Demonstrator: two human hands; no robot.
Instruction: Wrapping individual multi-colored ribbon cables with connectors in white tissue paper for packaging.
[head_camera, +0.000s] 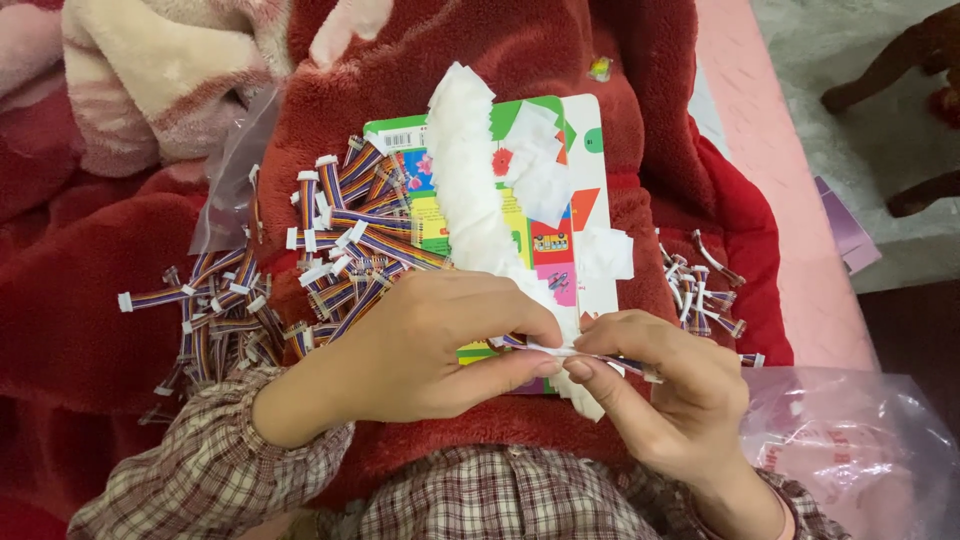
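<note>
a striped ribbon cable (600, 357) is being pinched crosswise between the closed left hand (420, 350) and right hand (665, 385), at the colourful card's (570, 130) near edge.

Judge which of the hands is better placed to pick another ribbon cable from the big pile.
Left, probably. The left hand lies right beside the big pile of ribbon cables, while the right hand sits across the colourful book. Both pinch the cable being wrapped in white tape.
</note>
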